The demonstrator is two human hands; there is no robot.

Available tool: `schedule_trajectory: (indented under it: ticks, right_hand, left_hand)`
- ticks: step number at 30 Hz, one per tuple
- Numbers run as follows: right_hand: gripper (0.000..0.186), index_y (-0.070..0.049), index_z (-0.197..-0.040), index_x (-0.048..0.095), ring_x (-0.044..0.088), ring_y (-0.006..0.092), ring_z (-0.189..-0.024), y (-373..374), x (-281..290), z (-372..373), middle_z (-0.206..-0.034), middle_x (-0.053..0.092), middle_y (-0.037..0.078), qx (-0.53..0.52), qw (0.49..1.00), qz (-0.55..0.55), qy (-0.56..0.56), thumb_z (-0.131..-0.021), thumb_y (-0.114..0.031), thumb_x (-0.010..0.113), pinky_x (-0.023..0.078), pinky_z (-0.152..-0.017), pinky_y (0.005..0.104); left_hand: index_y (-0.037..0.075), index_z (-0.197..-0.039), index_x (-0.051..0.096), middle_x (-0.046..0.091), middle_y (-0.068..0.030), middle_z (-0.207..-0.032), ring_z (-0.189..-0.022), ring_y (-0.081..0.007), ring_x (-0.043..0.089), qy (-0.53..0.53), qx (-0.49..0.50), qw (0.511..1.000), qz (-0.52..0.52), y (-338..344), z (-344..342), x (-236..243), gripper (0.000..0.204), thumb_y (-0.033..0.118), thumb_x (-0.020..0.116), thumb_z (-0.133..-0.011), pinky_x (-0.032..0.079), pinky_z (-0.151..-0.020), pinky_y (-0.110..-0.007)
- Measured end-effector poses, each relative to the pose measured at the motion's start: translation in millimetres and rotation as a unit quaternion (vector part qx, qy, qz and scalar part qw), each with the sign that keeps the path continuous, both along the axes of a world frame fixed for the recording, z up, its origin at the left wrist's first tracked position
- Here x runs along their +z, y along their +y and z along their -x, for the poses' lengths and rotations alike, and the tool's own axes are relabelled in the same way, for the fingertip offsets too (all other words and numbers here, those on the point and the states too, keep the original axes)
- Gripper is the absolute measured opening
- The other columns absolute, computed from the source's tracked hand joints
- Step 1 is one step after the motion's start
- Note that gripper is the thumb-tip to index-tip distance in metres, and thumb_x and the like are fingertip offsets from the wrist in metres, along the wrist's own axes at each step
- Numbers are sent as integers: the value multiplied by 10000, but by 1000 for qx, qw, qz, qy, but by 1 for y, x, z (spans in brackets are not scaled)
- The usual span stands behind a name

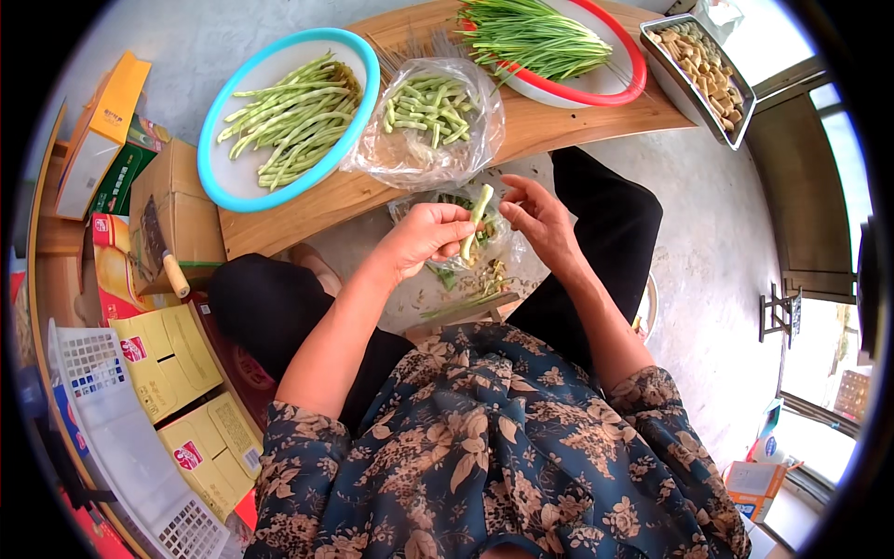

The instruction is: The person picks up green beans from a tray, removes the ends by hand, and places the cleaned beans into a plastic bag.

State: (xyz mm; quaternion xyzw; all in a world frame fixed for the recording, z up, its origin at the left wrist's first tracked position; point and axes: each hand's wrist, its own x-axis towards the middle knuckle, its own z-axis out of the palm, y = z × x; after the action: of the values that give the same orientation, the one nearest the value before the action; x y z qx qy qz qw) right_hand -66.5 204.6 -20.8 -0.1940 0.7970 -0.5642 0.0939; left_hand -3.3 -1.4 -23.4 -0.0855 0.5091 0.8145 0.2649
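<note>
My left hand [426,235] pinches a pale green bean [479,212] between thumb and fingers, the bean tilted with its upper end to the right. Just right of it is my right hand [540,222], its thumb and fingers apart and curved toward the bean, with nothing visible between them. Beyond the hands, a clear plastic bag [368,149] on the wooden table holds many short bean pieces [430,107]. To its left, a white basin with a blue rim [207,149] holds long whole green beans [296,121]. Under my hands, a plastic bag with green scraps [507,247] lies on the floor.
Farther right on the wooden table [549,135] are a red-rimmed basin [636,79] of green chives [540,42] and a metal tray [738,140] of brown chunks. Cardboard boxes [191,200], a wooden-handled tool [175,275] and a white plastic basket [121,438] stand at my left.
</note>
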Motion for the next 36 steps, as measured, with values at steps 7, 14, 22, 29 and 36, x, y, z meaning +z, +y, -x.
schedule_trajectory:
  ticks: [7,14,22,29,36]
  right_hand:
    - [201,11,-1046,617,511,51,-647,-14,8,-3,-773,617,8,43,979,93,-178,-894,-118,630,420,-592,203]
    - [151,16,-989,610,564,94,-679,-24,8,-26,-797,627,43,-75,943,262,-190,-903,-109,615,459,-660,223]
    - [145,13,-1002,595,577,108,-685,-28,1,-35,-795,630,55,-107,923,318,-189,-907,-97,605,459,-676,235]
    - [178,-10,-962,599,551,116,-672,-7,-1,-19,-782,617,54,-107,924,292,-224,-918,-182,607,459,-670,257]
    - [178,10,-914,613,500,59,-604,-20,24,-5,-735,603,8,91,970,87,-209,-881,-160,657,417,-555,204]
  left_hand:
    - [9,-956,640,541,35,-636,-503,-18,446,27,19,988,148,13,-2,3,183,183,632,-901,313,-411,-163]
    - [12,-954,639,559,33,-709,-574,-27,467,2,134,991,-6,21,-4,-1,150,152,634,-899,314,-458,-166]
    - [16,-963,629,554,27,-735,-581,-36,460,-7,198,979,-43,23,-7,-3,149,156,608,-917,323,-467,-162]
    - [38,-1001,625,589,-4,-810,-619,-27,477,6,207,977,-48,-14,-3,10,179,193,552,-949,356,-462,-164]
    - [42,-1010,645,560,48,-714,-511,-9,408,-17,40,999,27,0,-3,10,217,231,634,-903,273,-437,-157]
